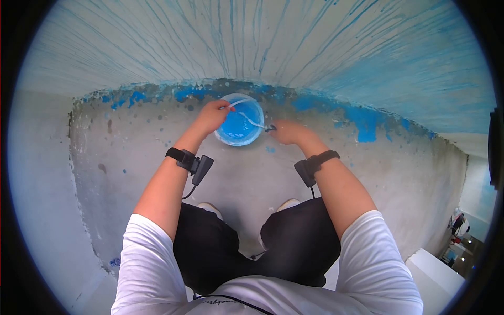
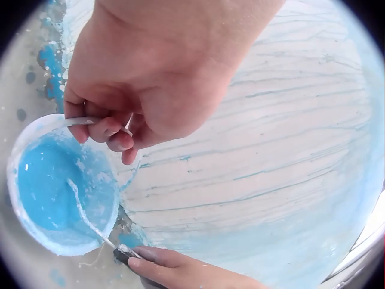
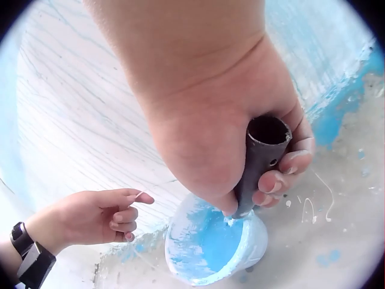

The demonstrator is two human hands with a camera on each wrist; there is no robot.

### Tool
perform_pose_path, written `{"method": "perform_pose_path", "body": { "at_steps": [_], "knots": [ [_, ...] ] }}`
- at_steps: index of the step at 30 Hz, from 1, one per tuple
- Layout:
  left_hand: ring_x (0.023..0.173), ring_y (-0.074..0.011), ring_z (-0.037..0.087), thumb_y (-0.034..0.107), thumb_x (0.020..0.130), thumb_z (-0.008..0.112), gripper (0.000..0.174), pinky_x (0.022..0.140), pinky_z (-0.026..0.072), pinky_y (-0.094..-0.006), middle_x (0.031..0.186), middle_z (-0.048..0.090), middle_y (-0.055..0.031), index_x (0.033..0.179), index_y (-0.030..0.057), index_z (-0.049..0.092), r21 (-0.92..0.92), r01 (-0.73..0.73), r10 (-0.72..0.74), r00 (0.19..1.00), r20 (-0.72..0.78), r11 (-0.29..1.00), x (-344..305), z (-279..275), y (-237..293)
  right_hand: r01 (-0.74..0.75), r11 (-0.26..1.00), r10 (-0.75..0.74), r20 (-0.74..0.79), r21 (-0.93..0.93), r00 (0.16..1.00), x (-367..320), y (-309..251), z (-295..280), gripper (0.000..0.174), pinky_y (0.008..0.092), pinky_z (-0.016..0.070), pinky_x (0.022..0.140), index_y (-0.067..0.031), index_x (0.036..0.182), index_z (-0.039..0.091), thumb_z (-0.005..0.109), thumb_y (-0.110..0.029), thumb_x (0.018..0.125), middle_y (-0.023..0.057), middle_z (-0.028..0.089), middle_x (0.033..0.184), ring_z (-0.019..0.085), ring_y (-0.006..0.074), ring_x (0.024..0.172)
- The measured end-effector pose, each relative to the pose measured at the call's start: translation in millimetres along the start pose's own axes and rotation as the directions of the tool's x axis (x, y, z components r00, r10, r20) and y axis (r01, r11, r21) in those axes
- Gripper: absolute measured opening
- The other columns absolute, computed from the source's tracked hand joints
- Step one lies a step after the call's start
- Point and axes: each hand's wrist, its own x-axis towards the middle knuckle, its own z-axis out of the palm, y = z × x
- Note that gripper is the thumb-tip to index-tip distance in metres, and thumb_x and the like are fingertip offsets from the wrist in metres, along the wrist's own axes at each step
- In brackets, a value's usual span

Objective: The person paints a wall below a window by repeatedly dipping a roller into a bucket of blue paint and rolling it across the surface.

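Note:
A white bucket [image 1: 237, 142] holding bright blue paint [image 2: 45, 183] stands on the floor by the base of the wall. My left hand [image 1: 212, 116] holds the bucket's thin white handle [image 2: 78, 121] between curled fingers, above the rim. On the bucket's other side, my right hand [image 1: 286, 132] grips the dark hollow grip of a paint roller [image 3: 255, 165]. From that grip a paint-coated bent rod [image 2: 89, 221] crosses the rim and runs down into the paint, where its far end is hidden.
The wall [image 1: 252, 42] ahead bears blue drips and a broad blue patch at right. Blue splashes mark the grey floor [image 1: 157, 142] along its foot. My two shoes [image 1: 287, 204] are behind the bucket. Assorted items [image 1: 459, 226] lie far right.

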Motion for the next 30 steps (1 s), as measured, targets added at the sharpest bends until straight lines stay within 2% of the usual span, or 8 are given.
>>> {"method": "perform_pose_path", "body": {
  "at_steps": [6,9,11,15,18,20,24,30],
  "knots": [
    [0.062,-0.0078,0.045,0.018,0.093,0.050,0.022,0.056,0.0376,-0.0252,0.067,0.049,0.0028,0.099,0.0062,0.067,0.069,-0.005,0.005,1.000,0.007,0.998,-3,-2,1,-0.144,0.977,0.124,0.127,0.159,0.984,-5,-7,-2,0.039,0.0438,0.0505,0.071,0.0041,0.114,0.057,0.056,-0.026,0.089,0.0179,0.068,0.086,0.065,0.0360,0.075],
    [0.061,-0.0082,0.044,0.019,0.093,0.050,0.022,0.056,0.0374,-0.0251,0.066,0.049,0.0029,0.098,0.0058,0.067,0.061,-0.004,0.004,1.000,0.003,0.998,-1,0,-1,-0.146,0.984,0.129,0.147,0.106,0.981,-1,-2,3,0.038,0.0438,0.0502,0.074,0.0039,0.113,0.059,0.056,-0.025,0.088,0.0190,0.068,0.091,0.065,0.0361,0.081],
    [0.061,-0.0082,0.044,0.019,0.093,0.050,0.022,0.056,0.0374,-0.0250,0.066,0.049,0.0027,0.098,0.0058,0.067,0.048,-0.002,0.002,1.000,0.002,0.999,0,0,-1,0.055,0.997,-0.061,-0.097,-0.062,0.993,5,6,15,0.036,0.0441,0.0494,0.076,0.0021,0.111,0.060,0.057,-0.024,0.087,0.0198,0.068,0.095,0.065,0.0360,0.087],
    [0.061,-0.0082,0.044,0.019,0.093,0.049,0.022,0.055,0.0374,-0.0250,0.067,0.049,0.0023,0.097,0.0060,0.067,0.035,-0.007,0.006,1.000,0.009,0.999,3,0,-4,-0.039,0.999,0.040,0.026,-0.026,0.999,6,8,7,0.036,0.0460,0.0452,0.088,-0.0014,0.112,0.060,0.058,-0.028,0.087,0.0214,0.063,0.111,0.056,0.0422,0.106],
    [0.062,-0.0082,0.045,0.018,0.092,0.050,0.022,0.055,0.0375,-0.0248,0.068,0.049,0.0020,0.097,0.0064,0.067,0.042,-0.015,0.015,1.000,0.002,0.999,4,0,-4,0.080,0.997,-0.077,-0.124,0.019,0.989,0,17,3,0.031,0.0427,0.0499,0.068,-0.0023,0.106,0.063,0.056,-0.027,0.089,0.0154,0.068,0.088,0.065,0.0324,0.078],
    [0.062,-0.0083,0.045,0.018,0.092,0.050,0.022,0.055,0.0376,-0.0248,0.068,0.049,0.0018,0.096,0.0066,0.067,0.028,-0.015,0.015,1.000,-0.006,0.999,3,0,-1,-0.151,0.909,0.090,0.173,0.388,0.981,-9,11,-16,0.028,0.0346,0.0459,0.051,-0.0031,0.096,0.062,0.056,-0.030,0.090,0.0081,0.062,0.072,0.059,0.0205,0.058],
    [0.077,-0.0220,0.062,0.017,0.088,0.052,0.022,0.071,0.0469,-0.0338,0.090,0.066,-0.0125,0.093,0.0056,0.070,0.077,-0.047,0.049,0.998,-0.026,0.996,5,0,-2,-0.298,0.785,0.133,0.321,0.544,0.938,-27,16,-32,0.027,0.0250,0.0358,0.041,-0.0062,0.090,0.060,0.058,-0.033,0.091,-0.0005,0.051,0.063,0.045,0.0079,0.046],
    [0.070,-0.0112,0.050,0.020,0.091,0.052,0.020,0.059,0.0417,-0.0268,0.078,0.056,-0.0010,0.093,0.0082,0.068,-0.016,0.030,-0.031,0.999,-0.013,0.999,3,2,3,-0.483,0.579,0.121,0.517,0.657,0.848,-41,42,-37,0.025,0.0180,0.0267,0.038,-0.0090,0.099,0.058,0.060,-0.033,0.093,-0.0058,0.046,0.060,0.036,0.0011,0.045]
  ]
}}
